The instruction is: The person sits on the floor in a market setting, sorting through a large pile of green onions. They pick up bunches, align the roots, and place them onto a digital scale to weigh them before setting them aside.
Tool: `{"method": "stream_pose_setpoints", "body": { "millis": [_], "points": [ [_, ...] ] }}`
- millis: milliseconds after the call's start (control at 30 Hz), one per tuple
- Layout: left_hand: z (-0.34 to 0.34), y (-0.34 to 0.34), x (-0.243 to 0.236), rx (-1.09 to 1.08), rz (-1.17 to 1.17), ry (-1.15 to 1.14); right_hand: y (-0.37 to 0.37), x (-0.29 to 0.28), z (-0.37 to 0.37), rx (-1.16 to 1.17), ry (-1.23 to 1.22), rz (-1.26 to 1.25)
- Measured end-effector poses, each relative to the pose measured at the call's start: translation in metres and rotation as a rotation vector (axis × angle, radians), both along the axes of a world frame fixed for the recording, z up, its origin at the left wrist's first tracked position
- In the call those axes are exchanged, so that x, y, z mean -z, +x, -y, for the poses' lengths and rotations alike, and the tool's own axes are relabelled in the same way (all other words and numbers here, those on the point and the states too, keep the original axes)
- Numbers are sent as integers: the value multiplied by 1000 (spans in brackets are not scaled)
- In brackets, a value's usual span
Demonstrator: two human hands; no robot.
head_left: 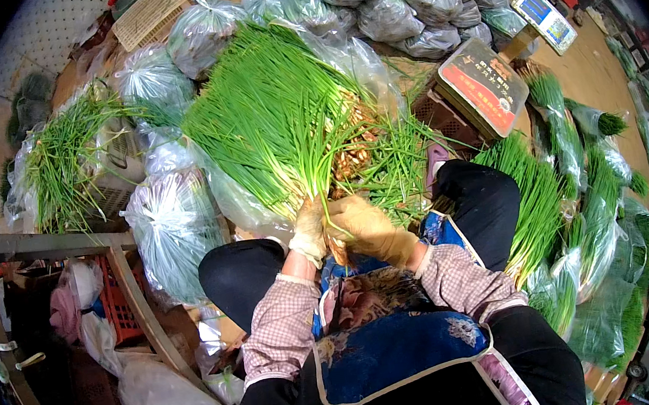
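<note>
Both my hands wear pale work gloves and meet in front of my lap. My left hand [309,232] is closed beside the root ends of a bunch of scallions [288,166], whose thin green leaves fan away from me. My right hand [375,229] is curled against it, with a few stalks and brownish root ends [340,250] between the two. Its fingertips are partly hidden. A pile of scallions with brown, dirty roots [352,131] lies just beyond my right hand, next to loose green trimmings [400,166]. A clear plastic sheet [235,189] is under the bunch.
Filled plastic bags [175,227] stand at left, and more bags [406,9] are heaped at the far side. A scale [484,88] with a display [544,17] sits at right, near wrapped scallion bundles [534,211]. A metal frame [49,243] is at left.
</note>
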State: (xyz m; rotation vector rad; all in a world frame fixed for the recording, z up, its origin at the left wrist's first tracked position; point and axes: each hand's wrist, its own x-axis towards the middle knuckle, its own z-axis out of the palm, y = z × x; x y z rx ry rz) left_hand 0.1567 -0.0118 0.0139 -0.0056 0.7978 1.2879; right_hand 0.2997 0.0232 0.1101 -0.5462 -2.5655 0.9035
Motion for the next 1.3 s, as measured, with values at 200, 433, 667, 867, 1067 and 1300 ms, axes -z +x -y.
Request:
{"method": "stream_pose_setpoints", "body": {
  "millis": [200, 433, 667, 867, 1067, 1300],
  "points": [
    [-5, -12, -11, 57, -45, -84, 10, 13, 25, 312, -973, -251],
    [-12, -23, -58, -111, -164, -253, 90, -57, -1, 773, -682, -663],
    [-12, 2, -45, 37, -582, 17, 139, -25, -27, 833, -371, -157],
    [-9, 1, -26, -117, -1608, 443, 83, 9, -26, 402, -248, 676],
    [-1, 5, -46, 120, -1792, 358, 26, -65, -53, 564, -558, -13],
    [-1, 12, -52, 379, -1865, 260, -17, -19, -74, 571, -541, 262]
  ]
}}
